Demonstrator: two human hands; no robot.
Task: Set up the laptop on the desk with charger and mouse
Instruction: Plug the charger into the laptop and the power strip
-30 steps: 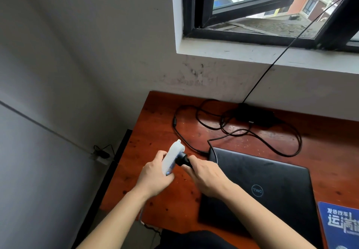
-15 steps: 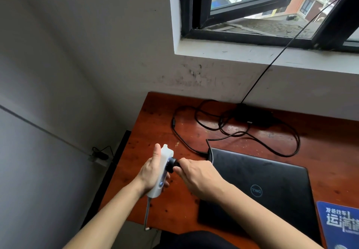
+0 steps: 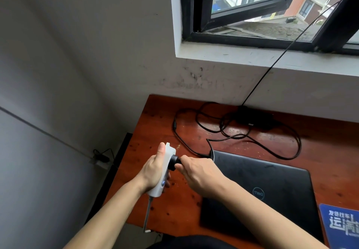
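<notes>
Plug (image 3: pixel 173 162), black, round, grasped in right hand (image 3: pixel 198 173), touching white plastic power strip (image 3: pixel 167 161) gripped by left hand (image 3: pixel 153 171) above reddish wooden surface (image 3: pixel 155 124).

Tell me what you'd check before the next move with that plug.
1. Left hand grips the strip firmly: ok.
2. Right hand has its fingers round the plug: ok.
3. Plug lined up with the strip's face: ok, it meets it squarely.
4. Plug pushed fully home: cannot tell, the pins are hidden.
5. Cable free of tangles on the desk: not ok, it lies in crossed loops.
6. Laptop opened for use: not ok, the lid is shut.
</notes>
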